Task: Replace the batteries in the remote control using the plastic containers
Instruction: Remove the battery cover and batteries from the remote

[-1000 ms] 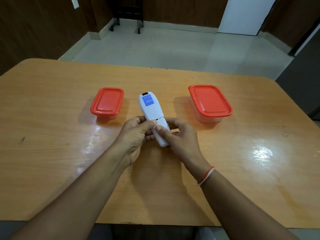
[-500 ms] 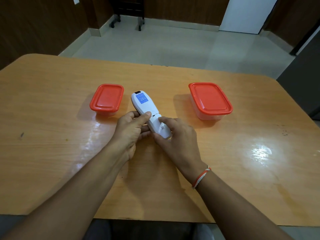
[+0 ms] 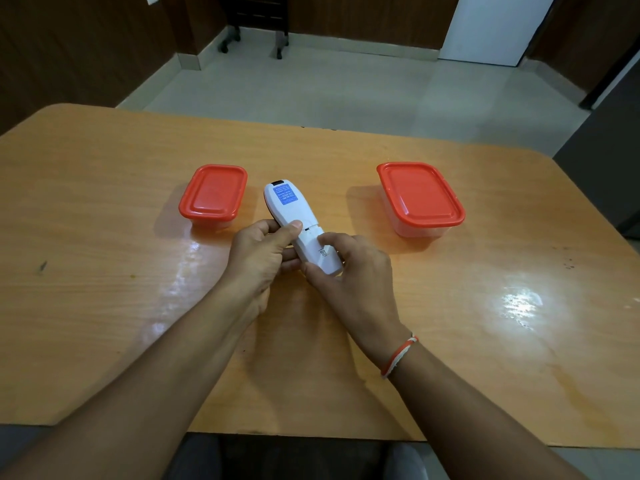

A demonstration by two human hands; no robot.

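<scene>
Remote (image 3: pixel 294 220) is back-side up, held just above the table (image 3: pixel 104 271) between the two boxes, same spot as half a second ago and with much the same tilt: far end leaning left, near end toward the right hand. A second ago it pointed more straight away from the person.

Left hand (image 3: pixel 258 258) grips the remote's middle, thumb (image 3: pixel 289 228) across the back right at the seam of the battery cover, fingers curled under. Right hand (image 3: pixel 349 271) holds the near end, thumb tip (image 3: pixel 323 240) pressing on the cover (image 3: pixel 320 249), other fingers wrapped below. Thumb has moved up the cover compared with the previous frame, and the dark gap at the seam looks a bit more visible; can't tell if the cover has actually slid.

Small box (image 3: pixel 213 195) sits left of the remote, large box (image 3: pixel 420 199) right of it, well apart from each other. Both have red lids on, neither has moved.

Hard to see: remote's button face is turned down, its underside and both sets of fingertips are hidden by the hands. Blue label (image 3: pixel 284 196) near the far end has print too small to read, same for the small code mark on the cover. Box contents not visible through the lids; the clear walls show nothing I can make out. Both forearms are cut off by the bottom edge. Red-white thread (image 3: pixel 398 355) on the right wrist.
</scene>
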